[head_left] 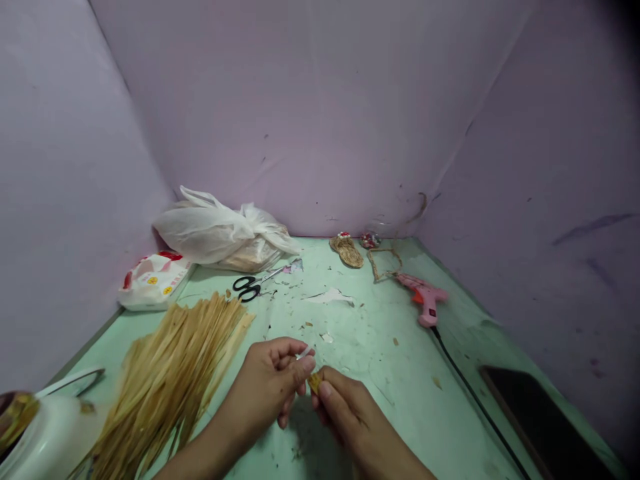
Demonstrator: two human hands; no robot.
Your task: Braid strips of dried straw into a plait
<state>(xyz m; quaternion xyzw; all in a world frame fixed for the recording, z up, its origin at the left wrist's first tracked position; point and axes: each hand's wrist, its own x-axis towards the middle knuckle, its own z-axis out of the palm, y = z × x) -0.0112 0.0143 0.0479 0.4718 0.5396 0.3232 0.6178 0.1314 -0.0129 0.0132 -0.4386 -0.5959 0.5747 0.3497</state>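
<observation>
Straw-coloured piece (315, 383) is pinched in right hand (347, 403), long axis unclear. Left hand (280, 373), just left of it, pinches pale sliver (305, 352).

Tabletop (370, 327) pale green. Held — golden-brown piece (315, 382), whitish sliver (305, 352). Near left edge: tan straw strips (170, 373). Near right edge — pink glue gun (431, 296), orange trigger (417, 297).

The counter (370, 333) leaves a lane up the middle; dried strips (175, 373) bar the left, glue gun (426, 299) and cord (453, 363) the right.
</observation>
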